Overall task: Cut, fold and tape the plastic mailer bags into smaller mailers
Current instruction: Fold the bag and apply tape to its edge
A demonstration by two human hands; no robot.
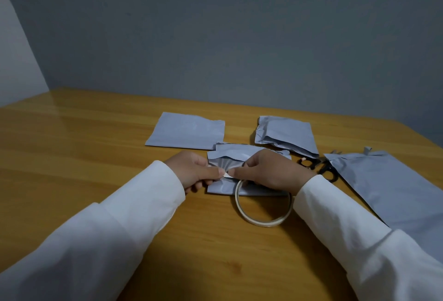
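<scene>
- Sleeves, two, white: one on each forearm, entering from the near edge of the table (72, 147).
- Tape roll (263, 204), one, thin pale ring: lies flat near the table's middle, its far rim tucked under the right hand and overlapping the near edge of the worked mailer. No print legible on it.
- Left hand (191, 170): fingers curled, thumb and forefinger pinching a small white tape end (226, 175).
- Right hand (271, 171): fingers curled, fingertips pinching the same tape end from the other side. The two hands meet at that point, nearly touching.
- Worked mailer (230, 154), one, grey-blue plastic: flat on the table directly under both hands, its flap lifted to show a shiny grey inside.
- Scissors (318, 166), one pair, black handles: just right of the right hand, blades partly hidden under the large bag.
- Large bag (388, 188), one, grey-blue: along the table's right edge, running off the near right.
- Flat mailer (187, 131), one: toward the far edge, left of centre, just beyond the worked mailer.
- Crumpled mailer (285, 134), one, possibly a small stack: toward the far edge, right of centre.
- Count: four grey-blue plastic pieces in all. No brand, label or writing readable on any item.
</scene>
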